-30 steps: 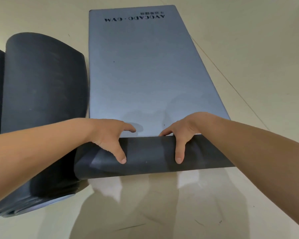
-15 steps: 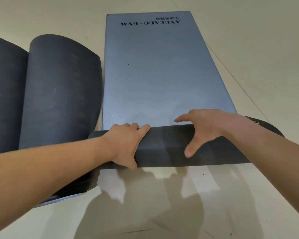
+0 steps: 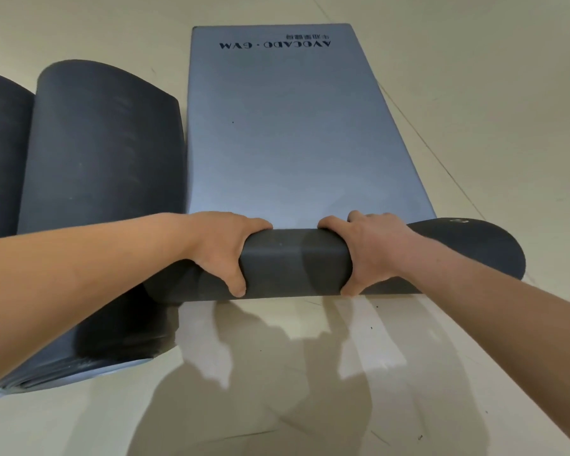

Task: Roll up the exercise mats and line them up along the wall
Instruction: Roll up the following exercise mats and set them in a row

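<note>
Seen from the head camera, a grey-blue mat lies flat on the pale tiled floor, its near end wound into a dark roll. The left hand and right hand grip that roll, fingers curled over it. Just to the left lies a rolled mat, beside what seems to be another, cut off by the frame edge.

Pale beige tile floor w/ thin seams, glossy, shadows.

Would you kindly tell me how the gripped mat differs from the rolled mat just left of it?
The gripped mat is mostly flat, only its near end rolled; the rolled mat is wound up fully. The gripped mat shows a blue-grey printed face; the rolled mat shows dark backing. Both lie on the floor.
</note>
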Available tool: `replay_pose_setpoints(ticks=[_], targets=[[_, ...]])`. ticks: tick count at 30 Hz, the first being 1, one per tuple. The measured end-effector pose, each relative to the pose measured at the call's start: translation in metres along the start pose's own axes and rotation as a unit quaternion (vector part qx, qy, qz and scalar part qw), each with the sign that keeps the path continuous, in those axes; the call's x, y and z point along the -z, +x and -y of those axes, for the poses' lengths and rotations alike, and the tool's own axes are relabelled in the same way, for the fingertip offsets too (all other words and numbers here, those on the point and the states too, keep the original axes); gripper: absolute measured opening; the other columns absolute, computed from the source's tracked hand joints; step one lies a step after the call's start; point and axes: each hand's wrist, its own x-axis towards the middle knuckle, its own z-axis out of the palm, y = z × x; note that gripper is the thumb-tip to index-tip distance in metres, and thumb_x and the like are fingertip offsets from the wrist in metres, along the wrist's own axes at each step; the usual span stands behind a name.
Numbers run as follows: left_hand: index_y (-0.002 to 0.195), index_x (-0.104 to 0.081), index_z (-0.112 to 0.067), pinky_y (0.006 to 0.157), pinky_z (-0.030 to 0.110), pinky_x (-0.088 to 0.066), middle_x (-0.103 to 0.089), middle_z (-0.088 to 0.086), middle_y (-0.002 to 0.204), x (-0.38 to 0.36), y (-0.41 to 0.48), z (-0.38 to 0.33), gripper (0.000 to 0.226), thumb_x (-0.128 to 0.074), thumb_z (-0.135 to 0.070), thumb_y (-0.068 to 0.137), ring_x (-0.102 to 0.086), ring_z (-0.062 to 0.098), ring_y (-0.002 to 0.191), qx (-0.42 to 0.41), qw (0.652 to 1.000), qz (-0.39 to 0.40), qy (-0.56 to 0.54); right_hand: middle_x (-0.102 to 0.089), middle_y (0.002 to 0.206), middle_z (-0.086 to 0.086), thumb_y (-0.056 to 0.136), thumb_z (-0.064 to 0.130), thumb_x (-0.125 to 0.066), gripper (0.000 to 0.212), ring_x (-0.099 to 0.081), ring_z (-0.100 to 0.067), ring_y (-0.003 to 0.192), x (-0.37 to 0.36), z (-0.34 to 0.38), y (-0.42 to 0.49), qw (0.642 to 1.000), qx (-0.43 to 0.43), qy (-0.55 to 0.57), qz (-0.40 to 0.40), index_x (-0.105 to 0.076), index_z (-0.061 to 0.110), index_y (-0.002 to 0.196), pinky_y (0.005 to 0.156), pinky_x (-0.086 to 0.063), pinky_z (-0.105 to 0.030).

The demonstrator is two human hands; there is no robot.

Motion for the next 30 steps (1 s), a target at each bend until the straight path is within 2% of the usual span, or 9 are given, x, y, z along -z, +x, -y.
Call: replay_pose_setpoints(ticks=[3, 6, 9, 12, 15, 20, 22, 26, 30], targets=[[0.166, -0.008, -0.042, 0.112, 0.048, -0.048, -0.035, -0.004, 0.160, 0.010, -0.006, -0.001, 0.133, -0.086, -0.072, 0.063, -0.043, 0.027, 0.144, 0.030, 0.993, -0.055, 0.105, -0.048, 0.114, 0.004, 0.045, 0.073, -0.090, 0.120, -0.062, -0.026, 0.095, 0.025, -0.004, 0.016, 0.999, -0.004, 0.012, 0.039, -0.024, 0.052, 0.143, 0.081, -0.053, -0.042], [0.165, 0.006, -0.031, 0.109, 0.052, -0.049, -0.028, 0.007, 0.164, -0.008, -0.011, -0.020, 0.132, -0.077, -0.073, 0.071, -0.040, 0.032, 0.143, 0.036, 0.956, -0.163, 0.239, -0.044, 0.124, 0.007, 0.040, 0.067, -0.097, 0.132, -0.060, -0.031, 0.108, 0.047, -0.005, 0.035, 0.995, -0.015, 0.027, 0.096, -0.022, 0.057, 0.147, 0.092, -0.057, -0.053], [0.164, 0.015, -0.014, 0.117, 0.059, -0.039, -0.020, 0.014, 0.164, -0.036, -0.006, -0.039, 0.144, -0.074, -0.077, 0.071, -0.030, 0.037, 0.149, 0.080, 0.952, -0.181, 0.233, -0.042, 0.130, 0.007, 0.040, 0.059, -0.103, 0.137, -0.057, -0.033, 0.116, 0.062, -0.004, 0.052, 0.990, -0.019, 0.032, 0.139, -0.022, 0.058, 0.151, 0.092, -0.057, -0.056], [0.163, 0.022, -0.013, 0.123, 0.064, -0.029, -0.009, 0.017, 0.168, -0.032, 0.013, -0.027, 0.154, -0.079, -0.079, 0.066, -0.018, 0.039, 0.156, 0.100, 0.957, -0.178, 0.208, -0.050, 0.129, 0.011, 0.037, 0.056, -0.105, 0.138, -0.061, -0.030, 0.113, 0.071, -0.006, 0.068, 0.988, -0.025, 0.044, 0.148, -0.030, 0.055, 0.152, 0.092, -0.057, -0.054], [0.164, 0.021, -0.018, 0.123, 0.060, -0.032, -0.013, 0.013, 0.168, -0.018, 0.029, -0.011, 0.160, -0.082, -0.080, 0.059, -0.020, 0.037, 0.156, 0.091, 0.965, -0.159, 0.189, -0.055, 0.127, 0.012, 0.038, 0.062, -0.104, 0.140, -0.061, -0.028, 0.113, 0.078, -0.003, 0.083, 0.995, -0.030, 0.025, 0.097, -0.031, 0.053, 0.157, 0.090, -0.053, -0.046], [0.165, 0.017, -0.023, 0.111, 0.051, -0.049, -0.023, 0.009, 0.165, 0.007, 0.048, 0.011, 0.163, -0.081, -0.086, 0.051, -0.035, 0.032, 0.147, 0.089, 0.978, -0.107, 0.155, -0.049, 0.145, 0.000, 0.056, 0.071, -0.093, 0.126, -0.054, -0.029, 0.129, 0.059, -0.001, 0.075, 0.991, -0.020, -0.017, -0.133, -0.027, 0.047, 0.161, 0.099, -0.048, -0.045], [0.166, 0.013, -0.024, 0.105, 0.048, -0.052, -0.028, 0.007, 0.161, 0.012, 0.050, 0.019, 0.162, -0.082, -0.085, 0.050, -0.039, 0.030, 0.142, 0.080, 0.981, -0.103, 0.144, -0.040, 0.159, -0.003, 0.059, 0.079, -0.085, 0.129, -0.042, -0.031, 0.144, 0.048, -0.009, 0.059, 0.993, -0.018, -0.005, -0.117, -0.018, 0.046, 0.165, 0.113, -0.042, -0.053], [0.166, 0.008, -0.027, 0.100, 0.045, -0.053, -0.033, 0.004, 0.157, 0.013, 0.052, 0.023, 0.158, -0.080, -0.086, 0.048, -0.043, 0.028, 0.138, 0.069, 0.982, -0.104, 0.140, 0.014, 0.173, -0.024, 0.038, 0.090, -0.084, 0.180, 0.008, -0.050, 0.160, 0.013, -0.003, 0.053, 0.989, -0.069, -0.121, -0.043, 0.030, 0.028, 0.162, 0.123, -0.013, -0.076], [0.166, 0.014, -0.023, 0.108, 0.049, -0.050, -0.026, 0.008, 0.164, 0.008, 0.050, 0.021, 0.156, -0.077, -0.086, 0.056, -0.039, 0.031, 0.145, 0.077, 0.978, -0.110, 0.157, 0.001, 0.170, -0.028, 0.044, 0.088, -0.084, 0.174, -0.004, -0.052, 0.158, -0.001, -0.006, 0.067, 0.986, -0.047, -0.141, -0.078, 0.027, 0.024, 0.162, 0.120, -0.019, -0.076]])
